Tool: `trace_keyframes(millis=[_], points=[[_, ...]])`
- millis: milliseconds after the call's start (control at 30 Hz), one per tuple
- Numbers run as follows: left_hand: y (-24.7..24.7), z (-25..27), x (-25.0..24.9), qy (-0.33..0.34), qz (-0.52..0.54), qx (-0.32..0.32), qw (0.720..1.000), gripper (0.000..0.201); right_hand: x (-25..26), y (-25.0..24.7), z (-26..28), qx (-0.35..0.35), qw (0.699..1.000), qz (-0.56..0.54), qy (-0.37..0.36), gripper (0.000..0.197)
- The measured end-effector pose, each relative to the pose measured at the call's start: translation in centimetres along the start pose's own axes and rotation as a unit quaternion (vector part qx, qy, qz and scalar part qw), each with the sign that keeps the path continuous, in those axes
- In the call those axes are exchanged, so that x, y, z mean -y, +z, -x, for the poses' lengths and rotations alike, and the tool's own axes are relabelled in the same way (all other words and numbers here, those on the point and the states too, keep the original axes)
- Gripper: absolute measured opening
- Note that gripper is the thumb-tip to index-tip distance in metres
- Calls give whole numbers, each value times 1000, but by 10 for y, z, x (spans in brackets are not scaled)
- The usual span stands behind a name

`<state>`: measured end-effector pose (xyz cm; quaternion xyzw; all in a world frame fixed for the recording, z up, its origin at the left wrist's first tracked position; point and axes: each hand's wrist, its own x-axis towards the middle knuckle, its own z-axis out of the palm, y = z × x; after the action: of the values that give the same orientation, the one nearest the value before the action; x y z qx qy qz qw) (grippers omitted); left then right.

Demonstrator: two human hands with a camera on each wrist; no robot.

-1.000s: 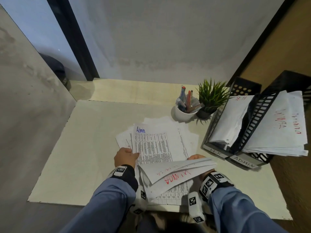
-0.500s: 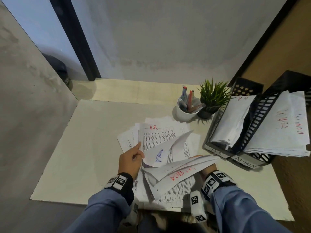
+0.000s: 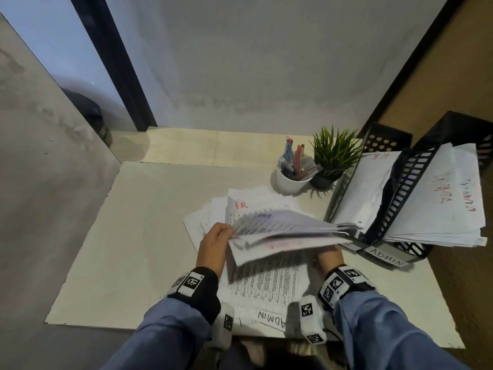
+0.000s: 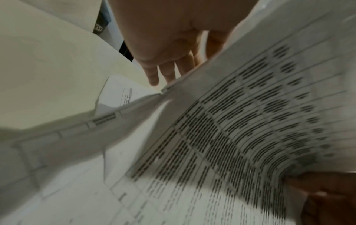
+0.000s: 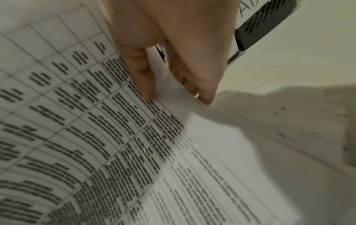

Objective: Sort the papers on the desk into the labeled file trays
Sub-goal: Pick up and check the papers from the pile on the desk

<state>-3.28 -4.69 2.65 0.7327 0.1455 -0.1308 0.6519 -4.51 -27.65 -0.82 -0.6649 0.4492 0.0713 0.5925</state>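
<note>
Over at the table's far right corner there was a white cup of pens [image 3: 293,174] and a small potted plant [image 3: 332,158] squeezed right up against the black file trays [image 3: 405,182]. The trays ran along the right edge; one had an "ADMIN" label [image 3: 386,257] on its front, and both were already stuffed with sheets, the left one topped by a page marked "H.R". The tray fronts sat just beside the person's right wrist, so that side was tight.

The loose papers [image 3: 256,206] were spread in a messy fan mid-table toward the near edge, the top one marked "H.R" in red, and another at the near edge read "ADMIN" upside down. Above them the person held a lifted bundle of sheets [image 3: 288,231], printed tables on them, blurry and bowed. The left hand [image 3: 214,243] had its fingers around the bundle's left edge, and the right hand [image 5: 173,50] was pinching the sheets from underneath, thumb on one side, fingers on the other.
</note>
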Motion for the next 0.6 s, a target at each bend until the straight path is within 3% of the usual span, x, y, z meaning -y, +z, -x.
trace_keyframes(millis=[33, 133, 167, 233, 300, 367, 500, 600], points=[[-1, 2, -4, 5, 2, 15, 1000, 31, 8, 1, 9, -3, 1000, -13, 15, 32], [-3, 9, -15, -5, 10, 94, 995, 82, 23, -5, 17, 11, 998, -59, -13, 22], [-2, 11, -21, -4, 17, 119, 993, 78, 30, -6, 19, 31, 999, -37, -11, 20], [2, 15, -34, -10, 30, 139, 990, 46, 44, -10, 22, 59, 998, -8, -15, 14], [3, 12, -44, 37, 2, 103, 994, 34, 66, -13, 36, 87, 993, -50, -64, 20], [5, 7, -56, 110, -21, 31, 993, 19, 86, -14, 52, 89, 980, -77, -158, 26], [10, 13, -80, 232, 14, -11, 973, 32, 109, -21, 86, 65, 940, -149, -299, 27], [15, 18, -70, 250, -24, -2, 968, 27, 95, -19, 92, 76, 942, -159, -285, 31]])
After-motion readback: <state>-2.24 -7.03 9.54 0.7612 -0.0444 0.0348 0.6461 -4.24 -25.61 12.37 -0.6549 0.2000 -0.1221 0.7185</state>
